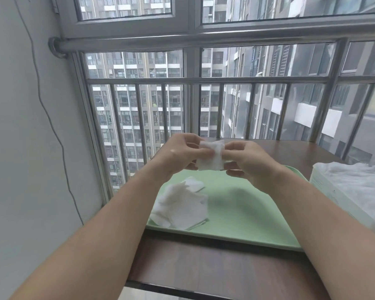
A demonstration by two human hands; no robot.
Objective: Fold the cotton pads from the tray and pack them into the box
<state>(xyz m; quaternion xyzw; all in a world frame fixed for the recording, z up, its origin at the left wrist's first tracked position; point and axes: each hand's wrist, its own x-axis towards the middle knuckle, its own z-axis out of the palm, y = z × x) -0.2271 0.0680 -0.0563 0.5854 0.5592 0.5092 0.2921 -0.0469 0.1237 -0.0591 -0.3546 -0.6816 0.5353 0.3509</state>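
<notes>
1. Currently I see both grips raised above the far edge of the tray, meeting on one cotton pad.
2. The left grip has thumb and fingers pinching the pad's left edge.
3. The right grip has its fingers curled, pinching the pad's right edge.
4. The held pad is white, roughly square and slightly crumpled at the top. It's in the air between the two grips, clear of the tray.
5. The pile of loose pads lies on the left part of the green tray, overlapping. I can't tell if any are folded.
6. The tray sits on the brown surface.
7. The box is on the surface just right of the tray, cut off by my frame edge, with white plastic wrap bunched over its top. I can't tell what's inside.
8. Behind the surface is the window railing; a thin cable runs down the left wall.
</notes>
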